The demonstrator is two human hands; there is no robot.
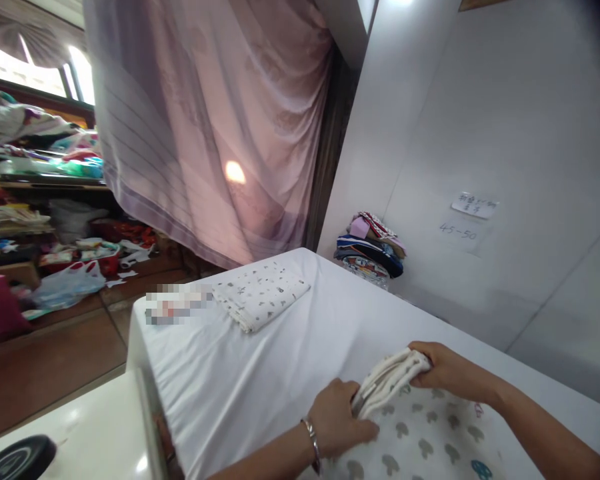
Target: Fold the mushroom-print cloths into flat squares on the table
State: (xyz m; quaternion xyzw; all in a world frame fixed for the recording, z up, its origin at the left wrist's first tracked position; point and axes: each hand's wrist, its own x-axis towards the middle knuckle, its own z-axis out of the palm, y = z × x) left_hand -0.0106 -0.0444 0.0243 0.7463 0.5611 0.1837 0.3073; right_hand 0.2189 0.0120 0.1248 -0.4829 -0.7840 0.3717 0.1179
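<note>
A white cloth with grey mushroom prints point(425, 433) lies on the white-covered table point(260, 380) at the near right. Its far edge is bunched into a thick fold point(387, 380). My left hand point(337, 420), with a metal bracelet on the wrist, grips the near end of that fold, fingers closed. My right hand point(443, 367) pinches the far end of the same fold. A second folded white patterned cloth point(260, 293) lies flat at the table's far side, out of reach of both hands.
A pile of coloured folded clothes point(373, 247) sits by the white wall at the back right. A mauve curtain point(215, 127) hangs behind the table. Cluttered shelves and bags point(55, 220) fill the left. A dark round object point(17, 457) rests on a white surface at bottom left.
</note>
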